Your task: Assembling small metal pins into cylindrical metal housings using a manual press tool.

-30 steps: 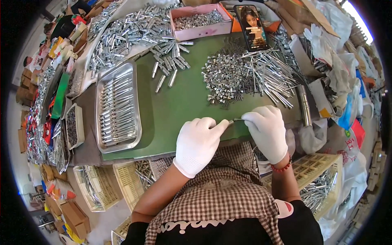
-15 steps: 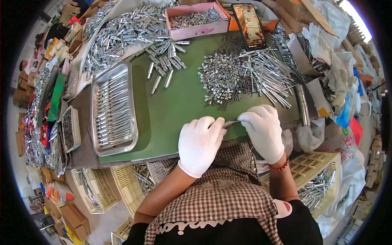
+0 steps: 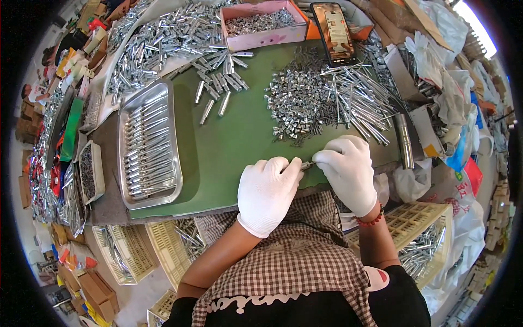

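My left hand [image 3: 269, 192], in a white knit glove, pinches a small metal part [image 3: 307, 165] over the front edge of the green work mat [image 3: 229, 147]. From the other side my right hand [image 3: 347, 173], gloved too, has its fingertips closed at the part's right end. Only a short dark grey bit of it shows between the hands; the rest is hidden by the fingers. Just beyond them lie a pile of small silver collars [image 3: 297, 101], scattered dark screws [image 3: 316, 128] and a heap of long thin metal pins [image 3: 362, 103].
A steel tray [image 3: 178, 180] at the left holds a row of metal rods with sleeves. Behind are a mound of metal sleeves [image 3: 169, 43], a pink box [image 3: 264, 39] of small parts and a phone [image 3: 333, 34]. A thick metal cylinder [image 3: 405, 141] lies at right; plastic crates [image 3: 419, 218] stand below.
My right hand has shifted slightly left and up, toward my left hand. Less of the metal part now shows between them.
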Available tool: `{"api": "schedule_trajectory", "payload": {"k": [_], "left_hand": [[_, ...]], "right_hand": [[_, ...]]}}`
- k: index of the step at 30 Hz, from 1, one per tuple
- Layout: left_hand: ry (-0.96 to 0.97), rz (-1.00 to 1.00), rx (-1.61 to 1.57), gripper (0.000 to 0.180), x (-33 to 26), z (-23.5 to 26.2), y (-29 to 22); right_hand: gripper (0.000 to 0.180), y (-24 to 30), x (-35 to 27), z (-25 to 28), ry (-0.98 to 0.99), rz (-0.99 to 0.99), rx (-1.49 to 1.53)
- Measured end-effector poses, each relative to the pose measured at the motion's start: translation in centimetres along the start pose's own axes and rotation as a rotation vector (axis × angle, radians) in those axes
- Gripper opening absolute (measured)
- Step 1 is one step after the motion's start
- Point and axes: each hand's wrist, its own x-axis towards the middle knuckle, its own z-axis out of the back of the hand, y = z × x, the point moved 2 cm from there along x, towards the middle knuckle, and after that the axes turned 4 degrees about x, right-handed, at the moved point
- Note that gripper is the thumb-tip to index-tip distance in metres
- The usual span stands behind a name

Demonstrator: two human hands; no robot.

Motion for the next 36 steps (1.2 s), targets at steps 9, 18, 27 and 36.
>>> {"api": "schedule_trajectory", "payload": {"k": [9,18,27,36], "left_hand": [[-0.026,-0.032,0.021,0.023,0.0,0.0,0.0],[-0.030,-0.034,0.025,0.023,0.0,-0.1,-0.1],[-0.008,-0.029,0.030,0.023,0.1,0.0,-0.1],[-0.054,-0.059,-0.022,0.017,-0.2,0.1,0.3]], "right_hand": [[0.006,-1.7,3.0,-1.4,0.038,-0.130,-0.024],[0.009,0.0,1.7,0.1,0.034,-0.102,0.002],[0.016,0.9,1.8,0.2,0.091,-0.018,0.232],[0.019,3.1,2.4,0.2,0.250,0.250,-0.121]]}}
